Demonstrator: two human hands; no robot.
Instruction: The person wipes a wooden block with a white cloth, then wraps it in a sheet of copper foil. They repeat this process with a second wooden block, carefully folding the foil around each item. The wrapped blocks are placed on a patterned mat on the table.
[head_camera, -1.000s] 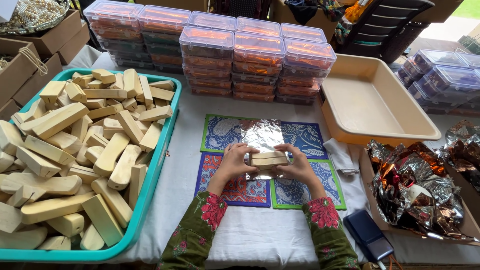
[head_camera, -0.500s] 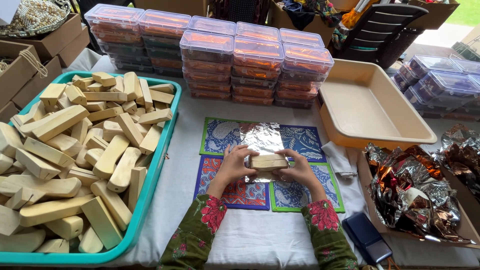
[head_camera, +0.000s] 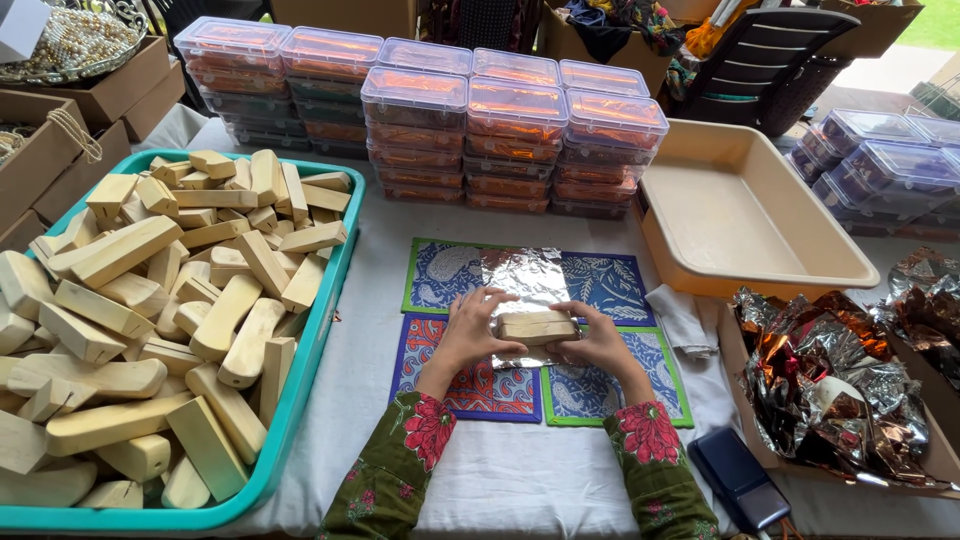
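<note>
The pale bar (head_camera: 537, 327) is lying on the silver foil sheet (head_camera: 525, 280), its long axis running left to right across the person's front. The left hand (head_camera: 473, 330) and right hand (head_camera: 600, 340) are gripping its two short ends, fingers curled closed on it, equally near. The foil is extending away over the patterned mats (head_camera: 610, 285) on the table (head_camera: 520, 480).
</note>
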